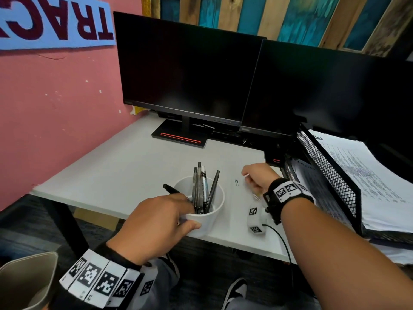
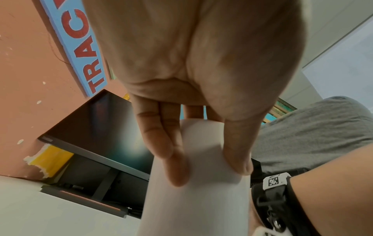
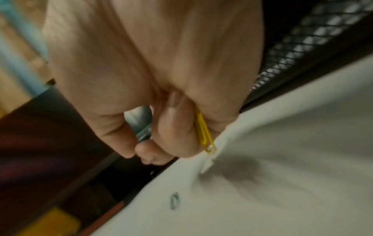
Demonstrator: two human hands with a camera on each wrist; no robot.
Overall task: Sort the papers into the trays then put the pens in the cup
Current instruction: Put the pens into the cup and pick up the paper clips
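Straight ahead, two dark monitors (image 1: pixel 190 72) stand side by side at the back of my white desk (image 1: pixel 125 162), the left one on a black foot with a red stripe. On my right sits the black mesh tray stack (image 1: pixel 328 173); a thick pile of printed papers (image 1: pixel 366 175) lies in the upper tray, and more sheets show in the level under it. A pink wall with a blue banner closes off the left side.

Near the front edge of the desk stands the white cup (image 1: pixel 209 218). My left hand (image 1: pixel 154 222) grips it: the thumb presses the near wall and the fingers curl over the far rim, as the left wrist view shows with the thumb and fingers (image 2: pixel 159 142) clamped on either side of the white wall (image 2: pixel 201 183). Four pens (image 1: pixel 202 186) stand upright in the cup, leaning toward the back, and a black marker (image 1: pixel 171 189) pokes out sideways over the rim by my knuckles; I cannot tell whether my fingers are touching it.

My right hand (image 1: pixel 257 175) hovers low over the desk between the cup and the trays, fingers curled in. In the right wrist view, those fingers (image 3: pixel 173 127) pinch a yellow paper clip (image 3: pixel 203 132) against the palm, with a small white scrap (image 3: pixel 207 166) just below it on the desk. The view is blurred, so finer detail is lost.

A lone green paper clip (image 1: pixel 236 182) lies flat on the desk just left of my right hand.
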